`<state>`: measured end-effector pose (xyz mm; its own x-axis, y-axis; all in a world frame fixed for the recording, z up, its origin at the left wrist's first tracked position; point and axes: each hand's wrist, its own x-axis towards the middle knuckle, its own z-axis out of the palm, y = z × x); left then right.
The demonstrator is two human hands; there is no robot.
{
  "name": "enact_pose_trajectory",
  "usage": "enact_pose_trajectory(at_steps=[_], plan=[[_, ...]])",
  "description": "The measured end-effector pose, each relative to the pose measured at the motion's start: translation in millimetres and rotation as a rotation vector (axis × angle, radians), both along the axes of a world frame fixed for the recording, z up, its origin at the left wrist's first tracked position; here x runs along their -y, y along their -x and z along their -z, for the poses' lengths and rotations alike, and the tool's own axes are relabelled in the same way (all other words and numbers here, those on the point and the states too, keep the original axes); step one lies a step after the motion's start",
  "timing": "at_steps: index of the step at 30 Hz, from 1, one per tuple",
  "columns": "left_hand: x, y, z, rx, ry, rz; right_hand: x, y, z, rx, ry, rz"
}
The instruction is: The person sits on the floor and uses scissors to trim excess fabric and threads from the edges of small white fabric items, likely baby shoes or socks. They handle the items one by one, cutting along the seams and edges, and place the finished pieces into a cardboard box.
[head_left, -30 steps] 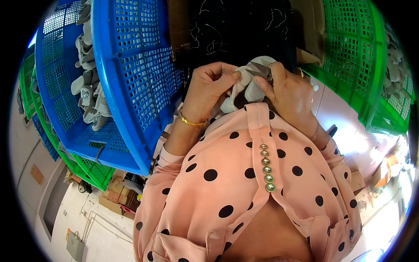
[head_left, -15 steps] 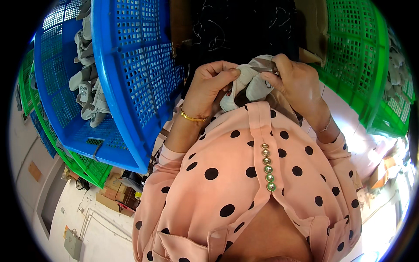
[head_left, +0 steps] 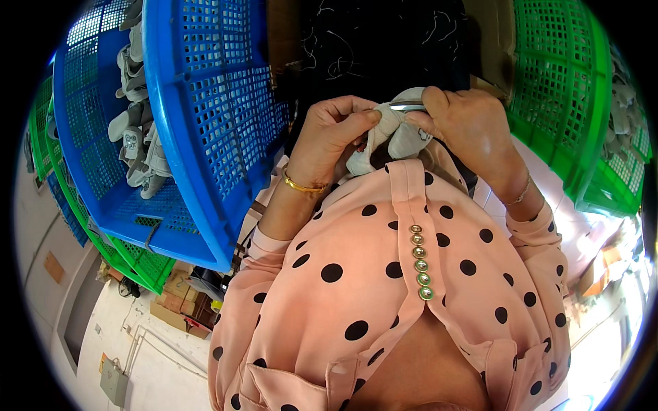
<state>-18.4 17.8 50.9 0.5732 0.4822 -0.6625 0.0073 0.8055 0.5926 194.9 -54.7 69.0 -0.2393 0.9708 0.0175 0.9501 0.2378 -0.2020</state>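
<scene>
In front of my chest my left hand (head_left: pixel 329 133) pinches the edge of a pale grey-white fabric shoe upper (head_left: pixel 411 137), thumb pressed against the fingers. The upper is bunched and partly folded, with a small dark print on one side. My right hand (head_left: pixel 473 123) is closed round a slim silver metal tool (head_left: pixel 407 106) whose end lies across the top of the upper, close to my left thumb. The fingers hide most of the tool, so I cannot tell its exact kind. My right thumb also rests near the upper.
A blue perforated crate (head_left: pixel 205 137) stands close on the left, with several grey-white shoe uppers (head_left: pixel 140 147) in the blue crate beside it. At the right is a green crate (head_left: pixel 555 89) near more uppers (head_left: pixel 622 103). Loose threads lie on dark cloth (head_left: pixel 384 41) ahead.
My right hand has turned and shifted slightly right, so more of the silver tool shows across the upper. My left hand keeps its pinch in nearly the same place.
</scene>
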Motion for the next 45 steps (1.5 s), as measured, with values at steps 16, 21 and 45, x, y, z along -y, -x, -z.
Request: enact_pose_trajectory(at_steps=[16, 21, 45], plan=[[4, 2, 1, 0.000, -0.065, 0.026, 5, -3, -3, -0.396, 0.234, 0.142], [1, 1, -3, -0.035, -0.096, 0.082, -3, -6, 0, -0.915, 0.251, 0.328], [-14, -17, -17, -0.422, -1.633, 0.362, -20, -2, 7, -0.897, 0.637, 0.414]])
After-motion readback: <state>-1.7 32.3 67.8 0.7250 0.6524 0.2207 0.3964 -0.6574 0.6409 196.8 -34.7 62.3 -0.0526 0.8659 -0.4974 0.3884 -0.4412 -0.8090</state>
